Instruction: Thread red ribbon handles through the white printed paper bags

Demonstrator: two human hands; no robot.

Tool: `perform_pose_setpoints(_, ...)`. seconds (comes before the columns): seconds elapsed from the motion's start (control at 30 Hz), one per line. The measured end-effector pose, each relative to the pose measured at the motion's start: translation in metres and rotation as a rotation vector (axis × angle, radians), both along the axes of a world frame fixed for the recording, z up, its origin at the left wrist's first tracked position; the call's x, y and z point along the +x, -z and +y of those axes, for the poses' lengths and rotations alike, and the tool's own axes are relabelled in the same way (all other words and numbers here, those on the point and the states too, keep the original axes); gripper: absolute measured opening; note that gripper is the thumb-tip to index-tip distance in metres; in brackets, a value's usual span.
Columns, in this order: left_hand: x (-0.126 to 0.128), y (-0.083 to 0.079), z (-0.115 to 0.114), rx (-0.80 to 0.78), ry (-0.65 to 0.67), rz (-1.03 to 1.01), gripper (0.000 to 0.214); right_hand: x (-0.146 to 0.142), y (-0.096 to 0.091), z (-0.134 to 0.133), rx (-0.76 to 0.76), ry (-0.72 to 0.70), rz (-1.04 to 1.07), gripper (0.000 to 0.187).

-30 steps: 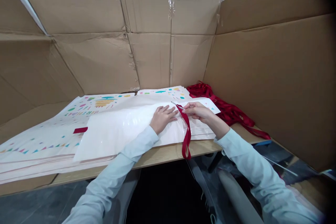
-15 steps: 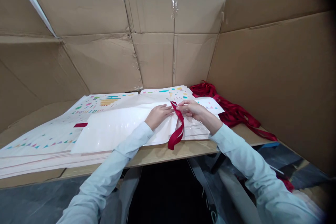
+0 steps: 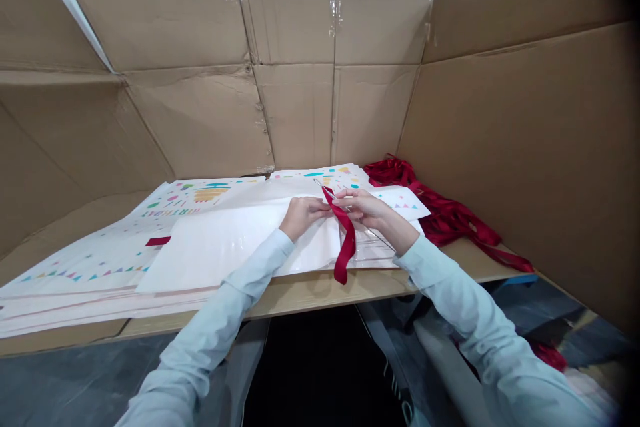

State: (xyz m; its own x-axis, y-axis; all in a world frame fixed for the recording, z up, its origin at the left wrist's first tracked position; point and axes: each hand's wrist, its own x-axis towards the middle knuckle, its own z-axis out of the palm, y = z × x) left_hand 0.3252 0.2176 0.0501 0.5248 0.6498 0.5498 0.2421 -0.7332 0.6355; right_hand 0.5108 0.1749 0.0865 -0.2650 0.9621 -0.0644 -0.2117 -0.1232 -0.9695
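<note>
Near the middle, my left hand (image 3: 305,215) is closed with its fingertips at the fold of a flat white paper bag (image 3: 250,237), right beside a red ribbon (image 3: 345,250). My right hand (image 3: 370,209) pinches a thin metal rod (image 3: 383,240), whose looped tip sticks out to the upper left past the fingers. From between both hands the ribbon hangs down over the bag toward the table edge, its upper end by the rod tip. Fingertips hide the exact spot where rod, ribbon and paper meet.
Printed sheets or bags with colourful birthday patterns (image 3: 115,240) are stacked at the left, a short red strip (image 3: 158,241) on them. A heap of red ribbons (image 3: 445,213) lies at the right. Cardboard walls (image 3: 295,107) surround the table (image 3: 310,293) at back and sides.
The rod now shows below my right palm, and its tip stands slightly further up and left. The hanging ribbon end has swung right and straightened. My left hand has hardly moved.
</note>
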Motion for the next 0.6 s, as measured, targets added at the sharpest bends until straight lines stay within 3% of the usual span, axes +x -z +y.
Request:
perform_pose_setpoints(0.3,-0.002,-0.006,-0.005,-0.105,0.018,-0.073,0.023,0.001,-0.012,0.0,0.138,-0.087,-0.229,0.03)
perform_pose_setpoints(0.5,-0.004,0.001,-0.008,0.042,-0.058,-0.032,0.018,-0.002,0.0,0.001,0.011,0.058,-0.049,0.029)
perform_pose_setpoints(0.6,-0.008,0.003,-0.007,0.048,-0.024,-0.013,0.021,-0.006,0.002,-0.002,-0.007,0.096,0.016,0.03)
